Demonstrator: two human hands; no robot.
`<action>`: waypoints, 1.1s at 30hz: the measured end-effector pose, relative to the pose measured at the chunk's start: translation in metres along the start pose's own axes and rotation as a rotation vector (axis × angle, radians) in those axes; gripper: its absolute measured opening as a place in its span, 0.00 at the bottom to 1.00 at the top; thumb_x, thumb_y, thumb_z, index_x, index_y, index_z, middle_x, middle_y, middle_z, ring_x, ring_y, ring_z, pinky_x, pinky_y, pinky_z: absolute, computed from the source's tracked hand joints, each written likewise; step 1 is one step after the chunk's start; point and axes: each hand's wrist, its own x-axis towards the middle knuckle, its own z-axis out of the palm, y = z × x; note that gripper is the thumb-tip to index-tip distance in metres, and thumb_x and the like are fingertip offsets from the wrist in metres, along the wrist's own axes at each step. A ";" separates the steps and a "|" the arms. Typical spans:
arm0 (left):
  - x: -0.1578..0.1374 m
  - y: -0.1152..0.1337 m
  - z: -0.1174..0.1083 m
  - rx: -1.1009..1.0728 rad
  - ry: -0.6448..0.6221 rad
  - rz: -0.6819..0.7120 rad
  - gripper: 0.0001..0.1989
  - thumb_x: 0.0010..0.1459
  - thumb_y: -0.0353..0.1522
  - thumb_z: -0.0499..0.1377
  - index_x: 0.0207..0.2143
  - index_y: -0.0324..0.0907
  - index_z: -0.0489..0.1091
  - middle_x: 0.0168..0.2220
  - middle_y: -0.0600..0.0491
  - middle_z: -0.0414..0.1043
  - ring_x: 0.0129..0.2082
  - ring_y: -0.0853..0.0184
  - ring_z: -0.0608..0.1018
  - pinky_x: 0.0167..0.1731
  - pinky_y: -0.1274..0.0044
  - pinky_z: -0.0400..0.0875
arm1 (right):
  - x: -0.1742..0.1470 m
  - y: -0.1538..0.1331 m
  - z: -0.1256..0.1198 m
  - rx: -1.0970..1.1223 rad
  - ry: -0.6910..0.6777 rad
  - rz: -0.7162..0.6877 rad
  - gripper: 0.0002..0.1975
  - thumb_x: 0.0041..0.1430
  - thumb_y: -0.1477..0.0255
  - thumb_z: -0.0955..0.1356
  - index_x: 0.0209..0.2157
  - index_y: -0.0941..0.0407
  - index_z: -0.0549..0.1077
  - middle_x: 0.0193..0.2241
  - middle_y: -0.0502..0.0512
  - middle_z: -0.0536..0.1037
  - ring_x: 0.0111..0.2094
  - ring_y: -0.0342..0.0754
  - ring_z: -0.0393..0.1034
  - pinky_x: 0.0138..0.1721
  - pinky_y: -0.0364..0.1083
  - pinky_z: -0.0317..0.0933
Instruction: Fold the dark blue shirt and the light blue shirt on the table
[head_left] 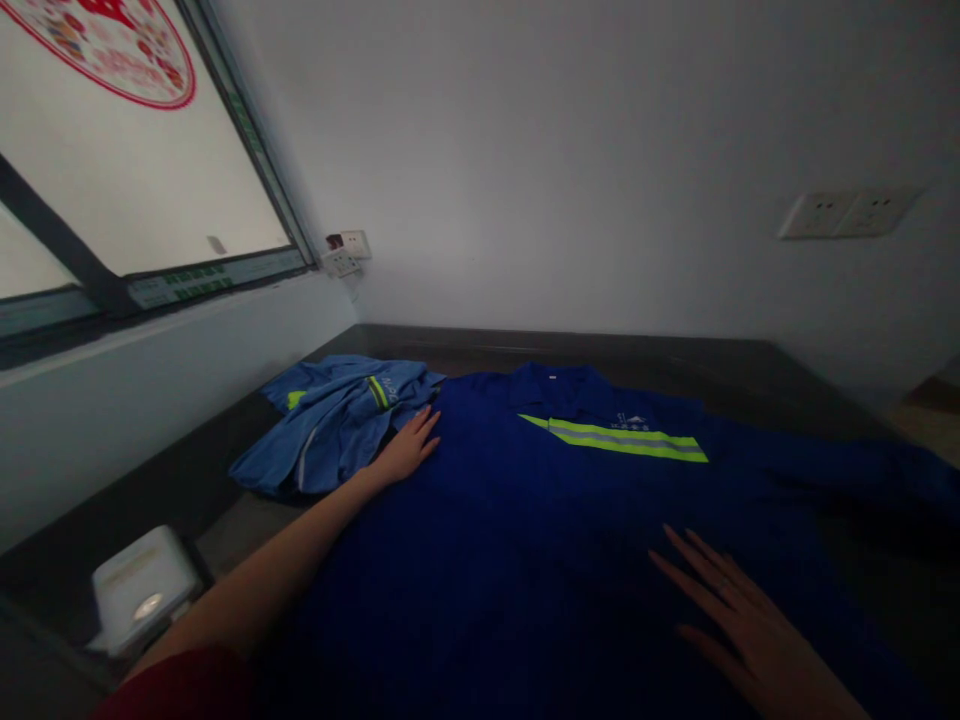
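Note:
A dark blue work jacket (480,520) lies spread out with its collar toward the wall. It has a yellow-green reflective stripe and small white print on the chest, and one sleeve stretches off to the right. My left hand (407,447) rests flat near the jacket's left shoulder, fingers extended, close to a lighter blue crumpled garment (337,425) with reflective strips. Over the lower right of the jacket is my right hand (739,610), fingers spread and holding nothing; whether it touches the cloth I cannot tell. The jacket's lower part is lost in shadow.
The dark tabletop (570,345) meets a white wall behind. A white box-shaped object (146,585) sits at the lower left. There are wall sockets (847,213) at right, a power adapter (341,262) in the corner, and a window (150,190) on the left.

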 end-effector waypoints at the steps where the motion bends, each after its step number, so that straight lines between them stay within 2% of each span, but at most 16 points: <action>1: -0.004 -0.001 0.001 0.013 -0.014 -0.012 0.30 0.64 0.42 0.45 0.65 0.41 0.47 0.68 0.43 0.43 0.67 0.60 0.50 0.63 0.65 0.49 | -0.001 0.001 0.004 -0.020 -0.037 -0.009 0.33 0.59 0.55 0.65 0.64 0.45 0.55 0.61 0.55 0.61 0.58 0.62 0.61 0.49 0.63 0.67; 4: -0.009 -0.008 -0.005 0.047 -0.053 -0.041 0.31 0.65 0.43 0.44 0.66 0.41 0.46 0.67 0.43 0.44 0.67 0.59 0.49 0.63 0.65 0.48 | -0.006 0.003 0.012 -0.057 -0.110 0.000 0.36 0.59 0.54 0.64 0.65 0.44 0.48 0.62 0.55 0.58 0.59 0.63 0.58 0.50 0.66 0.63; 8: -0.016 -0.018 -0.017 0.083 -0.048 -0.046 0.26 0.65 0.39 0.43 0.64 0.43 0.53 0.67 0.47 0.48 0.66 0.59 0.50 0.63 0.65 0.47 | -0.010 0.006 0.015 -0.059 -0.135 0.001 0.37 0.59 0.53 0.64 0.66 0.43 0.46 0.63 0.56 0.57 0.59 0.63 0.57 0.51 0.67 0.63; 12: -0.023 -0.026 -0.025 0.021 -0.025 -0.074 0.24 0.63 0.32 0.45 0.60 0.40 0.60 0.64 0.47 0.55 0.64 0.62 0.58 0.62 0.67 0.52 | -0.011 0.008 0.016 -0.047 -0.146 0.003 0.37 0.59 0.53 0.64 0.65 0.42 0.46 0.63 0.55 0.56 0.59 0.63 0.57 0.51 0.67 0.62; 14: -0.023 -0.030 -0.033 -0.030 0.022 -0.125 0.23 0.60 0.26 0.45 0.56 0.37 0.64 0.60 0.46 0.62 0.60 0.63 0.65 0.61 0.68 0.57 | -0.012 0.008 0.019 -0.028 -0.156 0.010 0.37 0.59 0.53 0.63 0.65 0.42 0.45 0.63 0.55 0.56 0.60 0.63 0.56 0.51 0.68 0.61; 17: -0.018 -0.031 -0.053 -0.071 0.157 -0.183 0.23 0.56 0.21 0.44 0.51 0.36 0.68 0.53 0.47 0.70 0.54 0.65 0.71 0.57 0.69 0.63 | -0.012 0.007 0.021 0.019 -0.171 0.058 0.36 0.59 0.52 0.63 0.65 0.42 0.46 0.63 0.54 0.55 0.61 0.63 0.53 0.54 0.69 0.57; 19: -0.009 -0.025 -0.065 -0.073 0.217 -0.184 0.23 0.56 0.20 0.44 0.50 0.35 0.68 0.50 0.47 0.73 0.52 0.65 0.73 0.56 0.70 0.65 | -0.012 0.006 0.020 0.063 -0.171 0.107 0.34 0.60 0.53 0.62 0.65 0.42 0.48 0.64 0.53 0.53 0.62 0.62 0.51 0.55 0.69 0.55; 21: 0.006 -0.014 -0.069 -0.053 0.216 -0.168 0.22 0.57 0.21 0.44 0.51 0.36 0.68 0.50 0.47 0.73 0.51 0.65 0.73 0.55 0.71 0.65 | -0.011 0.003 0.018 0.108 -0.139 0.148 0.32 0.62 0.53 0.60 0.65 0.43 0.50 0.64 0.52 0.53 0.62 0.62 0.50 0.57 0.69 0.53; 24: 0.038 0.011 -0.054 -0.010 0.139 -0.131 0.20 0.60 0.24 0.46 0.52 0.39 0.68 0.53 0.48 0.71 0.54 0.65 0.72 0.57 0.72 0.62 | -0.010 0.000 0.013 0.145 -0.070 0.196 0.29 0.64 0.55 0.58 0.64 0.44 0.52 0.65 0.51 0.52 0.63 0.60 0.49 0.59 0.68 0.50; 26: 0.060 0.027 -0.032 0.023 0.089 -0.122 0.19 0.61 0.27 0.47 0.53 0.38 0.67 0.56 0.47 0.68 0.58 0.64 0.67 0.60 0.71 0.57 | -0.010 -0.001 0.012 0.154 -0.068 0.209 0.28 0.64 0.56 0.58 0.64 0.43 0.53 0.65 0.50 0.51 0.64 0.59 0.48 0.60 0.67 0.48; 28: 0.077 0.038 -0.009 0.059 0.059 -0.149 0.20 0.62 0.30 0.48 0.55 0.33 0.65 0.59 0.41 0.64 0.62 0.59 0.61 0.62 0.67 0.53 | -0.010 -0.003 0.014 0.157 -0.108 0.215 0.27 0.64 0.56 0.59 0.64 0.43 0.53 0.65 0.50 0.52 0.64 0.58 0.48 0.60 0.67 0.48; 31: 0.091 0.042 0.019 0.101 0.036 -0.223 0.24 0.64 0.34 0.47 0.57 0.27 0.61 0.61 0.32 0.57 0.64 0.53 0.57 0.61 0.61 0.51 | -0.012 -0.003 0.018 0.146 -0.182 0.225 0.28 0.63 0.55 0.61 0.63 0.41 0.53 0.65 0.49 0.53 0.63 0.59 0.49 0.60 0.67 0.49; 33: 0.095 0.037 0.030 0.107 0.032 -0.256 0.26 0.64 0.35 0.47 0.59 0.27 0.58 0.62 0.32 0.54 0.64 0.52 0.56 0.61 0.60 0.51 | -0.013 -0.002 0.020 0.131 -0.209 0.231 0.29 0.62 0.55 0.61 0.63 0.40 0.53 0.64 0.48 0.53 0.63 0.59 0.50 0.60 0.67 0.49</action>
